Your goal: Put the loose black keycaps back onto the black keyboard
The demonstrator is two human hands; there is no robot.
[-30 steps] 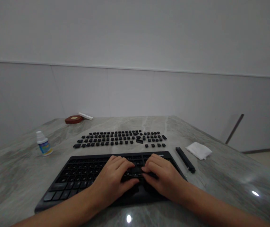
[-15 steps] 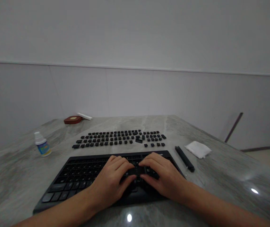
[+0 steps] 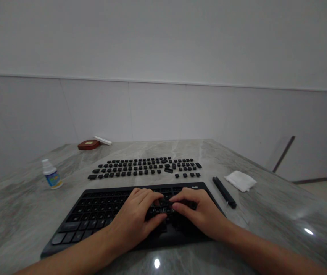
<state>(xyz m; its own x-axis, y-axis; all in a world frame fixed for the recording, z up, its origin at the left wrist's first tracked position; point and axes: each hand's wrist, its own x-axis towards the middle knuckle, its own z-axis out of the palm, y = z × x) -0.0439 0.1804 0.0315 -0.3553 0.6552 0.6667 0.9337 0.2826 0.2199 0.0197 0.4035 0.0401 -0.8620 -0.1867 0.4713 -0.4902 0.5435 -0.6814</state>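
R hand's point(image 3: 201, 208) thumb + index looked pinched on a dark key point(image 3: 167, 202), approx. mid-right of the kbd point(image 3: 183, 233), w/ pale sockets point(image 3: 163, 210) bare just on its 6 o'clock side. L hand's point(image 3: 138, 214) thumb + index stood parted, index tip near the key's 9 o'clock end; couldn't tell if it touched. Imo best handling = key kept level, force even at both ends, no twist on the clips, L hand free to steady the kbd, sockets kept in sight rather than under a thumb. Kbd lay flat under both hands, caps seated in its near rows at approx. 8 o'clock. Loose keycaps point(image 3: 135, 173) sat in rows at 12 o'clock, past the far edge; order worth guarding, so small moves only. Black rod point(image 3: 224, 192) was just beside the kbd at 2 o'clock, white cloth point(image 3: 240, 180) beyond it; bottle point(image 3: 53, 176) at 10, reddish-brown box point(image 3: 88, 145) farther off at 11.
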